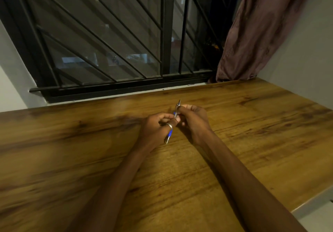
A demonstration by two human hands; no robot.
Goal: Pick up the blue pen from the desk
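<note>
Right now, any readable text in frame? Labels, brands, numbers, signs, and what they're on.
None readable.
Pen, blue and silver, held by both the left hand and the right hand: no print can be made out on the parts that show; too small and blurred.
Wooden table: wood grain only, no text.
Window with black bars: lit shapes outside, blurred, no legible sign.
Curtain: plain fabric, no lettering.

Glossy blue plastic and shiny metal are seen on the pen (170,134); smooth, faintly sheened wood grain on the table (252,123); matt cloth on the curtain (257,30).
</note>
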